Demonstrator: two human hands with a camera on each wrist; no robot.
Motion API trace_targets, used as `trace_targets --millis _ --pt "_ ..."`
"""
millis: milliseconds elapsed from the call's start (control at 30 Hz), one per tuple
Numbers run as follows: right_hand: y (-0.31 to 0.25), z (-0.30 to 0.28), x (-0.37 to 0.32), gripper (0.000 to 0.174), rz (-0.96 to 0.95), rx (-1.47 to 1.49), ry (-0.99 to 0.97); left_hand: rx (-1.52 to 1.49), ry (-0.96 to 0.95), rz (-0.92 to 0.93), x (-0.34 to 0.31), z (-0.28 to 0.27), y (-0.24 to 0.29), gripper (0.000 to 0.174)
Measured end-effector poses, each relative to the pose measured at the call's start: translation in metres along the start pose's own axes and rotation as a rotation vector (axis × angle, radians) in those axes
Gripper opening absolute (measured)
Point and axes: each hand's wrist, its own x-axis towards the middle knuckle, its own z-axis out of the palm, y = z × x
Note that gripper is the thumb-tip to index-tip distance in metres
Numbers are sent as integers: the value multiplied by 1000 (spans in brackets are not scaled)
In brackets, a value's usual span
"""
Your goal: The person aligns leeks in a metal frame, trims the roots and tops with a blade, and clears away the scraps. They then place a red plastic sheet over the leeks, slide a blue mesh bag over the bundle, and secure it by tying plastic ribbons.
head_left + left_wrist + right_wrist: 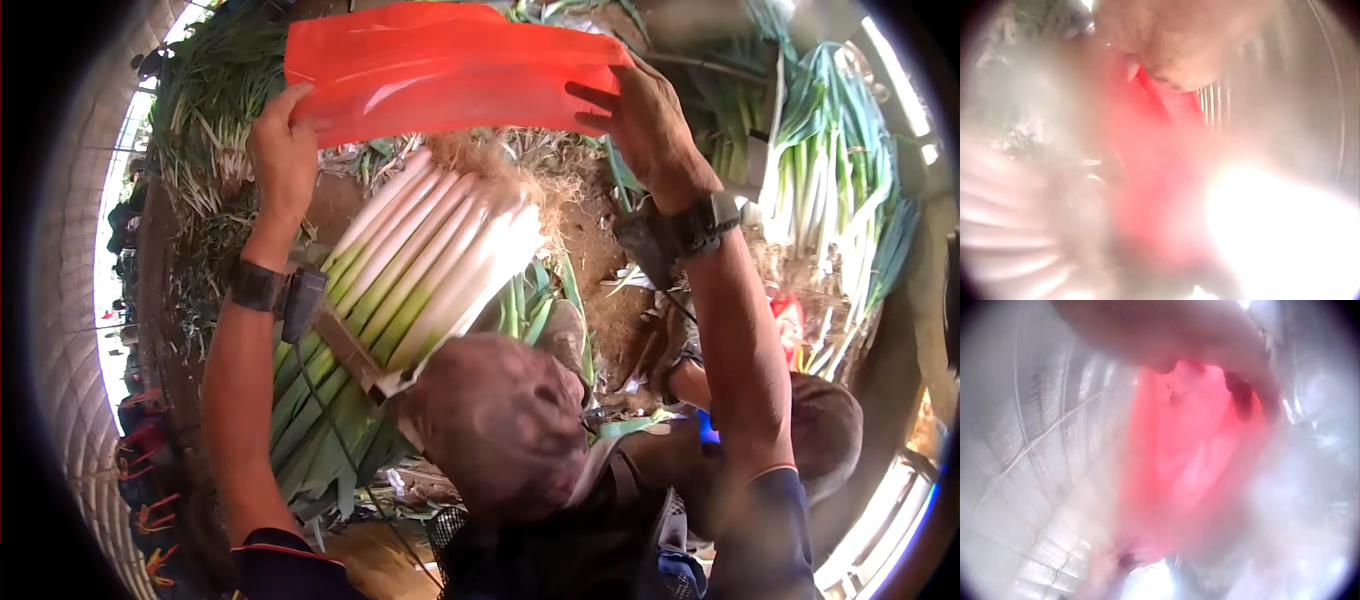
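Stretched between the two hands is a thin, translucent red plastic sheet [450, 75]. My left hand [283, 160] pinches its left end, and my right hand [650, 125] grips the right end, with dark finger shapes showing against the red. Below the sheet lies a row of thick leeks [425, 240], white stalks side by side, roots pointing away and green leaves towards me. A wooden bar [350, 350] crosses under the stalks. Both wrist views are hazy; the red plastic [1154, 175] hangs from the fingers in the left one, and the red plastic [1179, 437] spreads below the fingers in the right one.
Piled leeks [215, 110] stand at the far left, and another bunch of leeks [825, 170] lies at the right. Brown-clothed knees [500, 420] rise in front. Bare soil [610, 260] with leaf scraps shows between. A cable [340, 440] runs from the left wrist camera.
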Motion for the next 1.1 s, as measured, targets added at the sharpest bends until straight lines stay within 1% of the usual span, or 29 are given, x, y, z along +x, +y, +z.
trace_targets --millis 33,100,133,167,200,233,267,300,333,400,433,467,500,533,567,600,633,700,733,767,833,867,900,933,967,1000,1033,1067,1100 --pt "20 -10 10 62 5 31 8 11 -36 0 5 16 -16 28" --pt "58 -28 28 64 51 103 24 264 -17 407 16 51 -44 30" --pt "77 -36 35 65 70 153 25 263 -51 416 20 70 -46 30" --pt "96 -43 40 70 97 151 28 34 -184 61 21 85 -49 31" --pt "116 -54 47 75 115 118 -20 -186 -311 -303 22 100 -51 32" --pt "138 -60 54 77 141 172 -10 -181 -339 -301 27 117 -58 32" --pt "159 -65 60 79 163 225 0 -260 -459 -485 33 132 -66 33" --pt "172 -65 65 55 244 258 46 -334 -572 -673 38 145 -75 36" --pt "191 -69 71 56 302 262 57 -323 -592 -675 38 155 -84 36" --pt "243 -79 74 61 269 258 7 -798 -848 -760 39 172 -100 43" --pt "257 -79 74 68 227 256 -2 -789 -866 -764 40 183 -111 43" --pt "269 -79 71 76 164 221 -55 -849 -937 -796 39 195 -121 46" --pt "273 -79 70 82 213 212 -54 -912 -1004 -830 36 204 -132 48" --pt "275 -79 68 90 264 202 -55 -910 -1013 -836 31 210 -143 48" --pt "277 -78 68 87 256 183 -92 -917 -1009 -947 26 214 -154 49" --pt "285 -75 67 80 295 82 -55 -922 -1002 -1059 22 216 -159 50" --pt "293 -75 63 78 274 110 -102 -921 -1005 -1063 22 215 -151 50" --pt "307 -75 50 76 260 140 -150 -965 -1192 -1189 22 207 -134 49" --pt "314 -76 40 72 321 80 -185 -963 -1190 -1194 17 203 -141 49" --pt "321 -76 28 67 381 21 -220 -791 -1321 -953 9 198 -156 48" --pt "342 -78 -7 72 680 36 -177 -434 -1509 -455 -12 186 -193 47" --pt "329 -73 -15 72 681 34 -181 -250 -1566 -203 -22 179 -208 46" --pt "305 -68 -21 65 680 29 -149 -61 -1601 49 -27 172 -213 45" --pt "291 -61 -30 58 679 25 -115 -60 -1600 44 -26 166 -202 45" --pt "290 -57 -47 58 681 24 -118 -17 -1571 111 -23 160 -190 44" --pt "293 -54 -66 52 854 357 -57 26 -1537 178 -18 157 -171 43" --pt "294 -51 -81 46 1015 697 8 27 -1533 177 -11 160 -144 43" --pt "287 -44 -89 46 1013 693 4 -144 -1564 -372 -4 166 -113 42" --pt "277 -35 -94 43 1042 719 116 -319 -1517 -921 -1 168 -97 40"
